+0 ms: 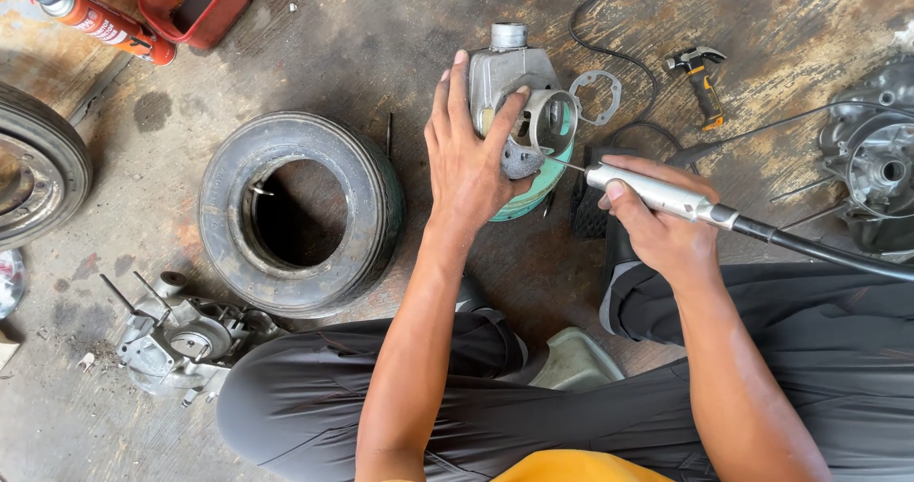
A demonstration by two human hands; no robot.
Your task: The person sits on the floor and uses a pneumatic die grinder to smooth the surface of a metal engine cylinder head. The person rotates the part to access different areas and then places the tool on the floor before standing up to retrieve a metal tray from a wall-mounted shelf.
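Left hand (468, 153) clamps the casting (519, 96), likely heavy, rigid, oily; right hand (662, 220) closed round the grinder (657, 193), tip just right of the thumb

Stained, rust-brown concrete floor (381, 25) under flat daylight; worn black rubber tyre (300, 213) lying at nine o'clock, oily patches all around.

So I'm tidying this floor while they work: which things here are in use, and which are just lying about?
In use:
- grey metal cylinder part, held by the left hand
- silver handpiece on a black cable, gripped by the right hand
- green tub under the part

Lying about:
- tyre
- spray can
- red tray
- hammer
- gasket
- engine casing
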